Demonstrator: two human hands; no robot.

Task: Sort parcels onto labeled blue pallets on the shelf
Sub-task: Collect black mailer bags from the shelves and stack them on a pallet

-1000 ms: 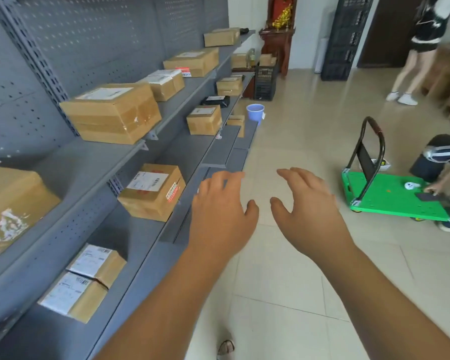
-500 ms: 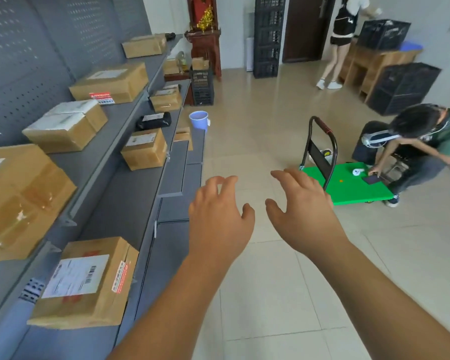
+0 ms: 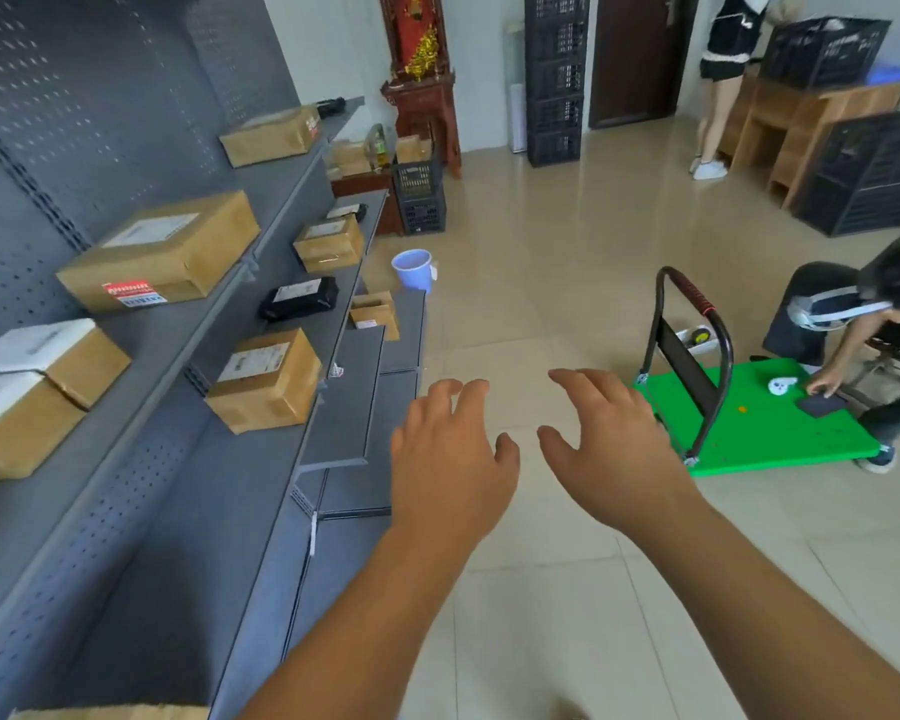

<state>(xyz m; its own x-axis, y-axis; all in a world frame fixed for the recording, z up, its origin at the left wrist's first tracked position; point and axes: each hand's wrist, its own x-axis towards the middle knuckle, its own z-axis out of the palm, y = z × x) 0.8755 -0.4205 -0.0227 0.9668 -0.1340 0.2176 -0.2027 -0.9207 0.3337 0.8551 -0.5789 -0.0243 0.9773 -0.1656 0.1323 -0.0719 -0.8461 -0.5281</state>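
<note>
A box [image 3: 110, 712] at the bottom left is mostly cut off by the edge. I can't read the blurry label [image 3: 253, 361] on the parcel [image 3: 266, 394] at mid left.

Both bare forearms reach forward, side by side. The left hand [image 3: 450, 459] and right hand [image 3: 606, 449] hang palm-down with fingers loosely spread and slightly curled (holding nothing), thumbs pointing toward each other, apart.

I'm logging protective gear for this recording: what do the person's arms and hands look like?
Nothing worn shows. The left hand and right hand are bare: no gloves, rings or watch. The forearms are bare to the picture's edge, with no sleeve, band or marking in view.
</note>
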